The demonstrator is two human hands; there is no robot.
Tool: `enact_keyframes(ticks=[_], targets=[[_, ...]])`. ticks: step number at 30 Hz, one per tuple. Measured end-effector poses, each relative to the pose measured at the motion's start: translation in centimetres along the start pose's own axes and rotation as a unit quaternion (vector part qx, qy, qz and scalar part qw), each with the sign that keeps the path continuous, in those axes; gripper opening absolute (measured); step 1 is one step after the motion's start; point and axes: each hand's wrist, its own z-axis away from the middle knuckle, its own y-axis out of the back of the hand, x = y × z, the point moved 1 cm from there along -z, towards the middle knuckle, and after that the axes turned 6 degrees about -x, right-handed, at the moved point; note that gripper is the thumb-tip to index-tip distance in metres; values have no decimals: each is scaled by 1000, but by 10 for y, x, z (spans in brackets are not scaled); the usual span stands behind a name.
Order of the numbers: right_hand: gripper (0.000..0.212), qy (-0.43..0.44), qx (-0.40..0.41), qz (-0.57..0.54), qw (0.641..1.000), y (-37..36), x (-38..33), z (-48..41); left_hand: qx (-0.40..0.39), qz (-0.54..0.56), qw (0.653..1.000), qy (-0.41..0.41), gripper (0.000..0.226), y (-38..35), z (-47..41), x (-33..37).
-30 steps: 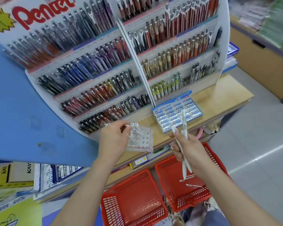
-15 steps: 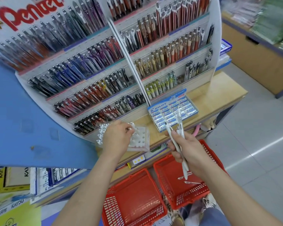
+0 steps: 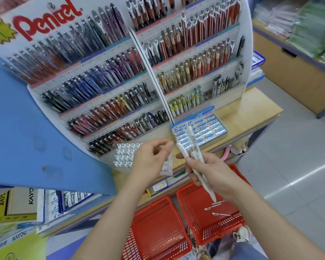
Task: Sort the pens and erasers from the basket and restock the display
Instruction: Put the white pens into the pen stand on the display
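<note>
two red baskets sit near; the right basket holds three loose pens. right hand grips three white pens; left hand relaxed, empty.

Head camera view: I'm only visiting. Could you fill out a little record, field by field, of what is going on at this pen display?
Place: wooden shelf carrying a Pentel pen rack
Left hand: fingers loosely curled, apparently holding nothing, close to the other hand's pens
Right hand: grips a bundle of white pens
Holder: rows of white pen caps, partly behind the left hand
Erasers: blue Pilot eraser box, right of the holder
Baskets: right basket contains a few loose pens; left basket sits beside it
</note>
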Motion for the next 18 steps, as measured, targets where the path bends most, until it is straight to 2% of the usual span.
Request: enact_keyframes(ticks=[1,3,7,9,15,18], targets=[[20,3,-6,30,1000,-3,-3,1,-42,66,997,18,11,-3,3,6],[20,6,-13,67,998,-8,-6,1,-77,144,986,38,13,-3,6,12],[24,-10,-21,71,997,-6,-6,4,-45,199,978,37,6,12,10,12],[35,-20,-20,70,997,-2,-4,6,-23,210,977,26,10,22,13,11],[24,2,13,40,999,-1,0,3,-7,208,978,16,13,36,18,12],[31,-6,49,33,998,-3,5,-2,47,161,986,-11,11,44,15,9]])
